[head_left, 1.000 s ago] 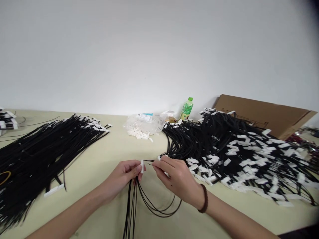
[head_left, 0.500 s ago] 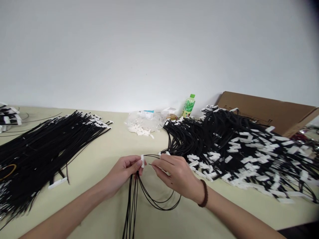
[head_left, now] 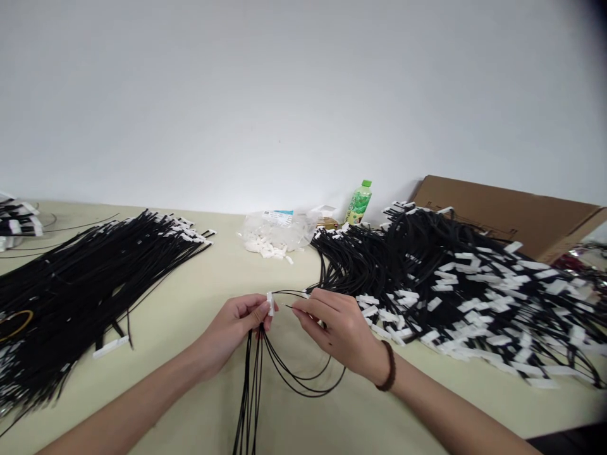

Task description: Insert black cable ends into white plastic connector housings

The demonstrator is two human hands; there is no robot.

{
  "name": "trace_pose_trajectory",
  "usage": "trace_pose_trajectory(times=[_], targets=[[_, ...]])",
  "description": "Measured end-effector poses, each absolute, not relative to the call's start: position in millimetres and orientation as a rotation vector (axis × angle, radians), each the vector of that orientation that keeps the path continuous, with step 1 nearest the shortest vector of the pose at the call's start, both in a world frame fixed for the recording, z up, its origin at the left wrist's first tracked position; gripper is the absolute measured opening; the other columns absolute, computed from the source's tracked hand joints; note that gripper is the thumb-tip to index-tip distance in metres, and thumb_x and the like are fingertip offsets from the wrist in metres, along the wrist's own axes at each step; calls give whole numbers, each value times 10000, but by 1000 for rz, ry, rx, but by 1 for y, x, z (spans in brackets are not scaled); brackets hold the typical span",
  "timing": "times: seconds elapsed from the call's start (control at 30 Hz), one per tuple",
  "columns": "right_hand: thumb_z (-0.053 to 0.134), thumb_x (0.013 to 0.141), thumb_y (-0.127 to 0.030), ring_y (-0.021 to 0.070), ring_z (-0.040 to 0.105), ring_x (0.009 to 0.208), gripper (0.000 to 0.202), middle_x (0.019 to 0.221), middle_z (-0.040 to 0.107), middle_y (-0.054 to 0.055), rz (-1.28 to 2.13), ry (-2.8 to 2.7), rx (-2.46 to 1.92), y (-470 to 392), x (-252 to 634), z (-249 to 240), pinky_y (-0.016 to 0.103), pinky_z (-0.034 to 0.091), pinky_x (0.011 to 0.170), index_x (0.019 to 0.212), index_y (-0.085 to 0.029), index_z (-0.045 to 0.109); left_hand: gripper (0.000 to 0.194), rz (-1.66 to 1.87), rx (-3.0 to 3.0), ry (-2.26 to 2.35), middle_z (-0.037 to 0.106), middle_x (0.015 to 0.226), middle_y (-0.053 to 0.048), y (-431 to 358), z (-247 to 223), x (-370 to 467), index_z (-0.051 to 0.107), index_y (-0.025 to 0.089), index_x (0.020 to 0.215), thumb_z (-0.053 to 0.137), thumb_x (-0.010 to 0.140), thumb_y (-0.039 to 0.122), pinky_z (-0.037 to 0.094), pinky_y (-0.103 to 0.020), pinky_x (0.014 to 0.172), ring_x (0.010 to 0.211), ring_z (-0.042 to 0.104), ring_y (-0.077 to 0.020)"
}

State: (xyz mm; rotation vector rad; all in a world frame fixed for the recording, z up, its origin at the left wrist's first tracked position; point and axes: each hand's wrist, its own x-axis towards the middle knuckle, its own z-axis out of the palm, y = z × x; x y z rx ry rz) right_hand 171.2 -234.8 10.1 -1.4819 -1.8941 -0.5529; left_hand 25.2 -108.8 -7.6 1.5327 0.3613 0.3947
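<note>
My left hand pinches a small white connector housing held upright between thumb and fingers. Several black wires hang from below this hand toward the table's front edge. Two or so thin wires run from the housing toward the right, behind my right hand. In my right hand, thumb and forefinger are closed on a black wire, whose bare metal tip points left at the housing, a short gap away. Loops of wire droop between the two hands.
On the left lies a large bundle of black wires. A heap of black wires with white connectors spreads at the right. Behind are a clear bag of white housings, a green-capped bottle and a cardboard box.
My right hand has shifted slightly right, so the wire tip is a little farther from the housing. My left hand has barely moved and keeps its pinch.
</note>
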Motion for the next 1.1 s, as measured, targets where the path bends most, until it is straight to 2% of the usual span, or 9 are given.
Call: trace_pose_trajectory(times=[0.33, 0.7, 1.1], targets=[[464, 833, -176, 63, 398, 578, 116, 625, 482, -5, -565, -1850, -1498, -234, 173, 8, 196, 302, 546, 841, -157, 577, 302, 417, 1509, 387, 446, 618, 10, -110, -8, 25, 533, 134, 739, 482, 790, 428, 299, -211, 554, 590, 369, -94], [487, 816, -155, 76, 432, 615, 92, 651, 527, 10, -547, -1846, -1472, -233, 171, 9, 200, 341, 573, 824, -148, 578, 362, 403, 1584, 417, 467, 589, 16, -114, -2, 25, 526, 138, 665, 509, 738, 492, 302, -220, 548, 570, 384, -100], [493, 810, -146, 73, 431, 608, 96, 647, 525, 1, -556, -1858, -1440, -232, 170, 9, 200, 338, 563, 857, -163, 575, 366, 395, 1593, 402, 449, 597, 16, -113, -2, 24, 513, 138, 670, 479, 762, 491, 289, -217, 560, 584, 365, -103]])
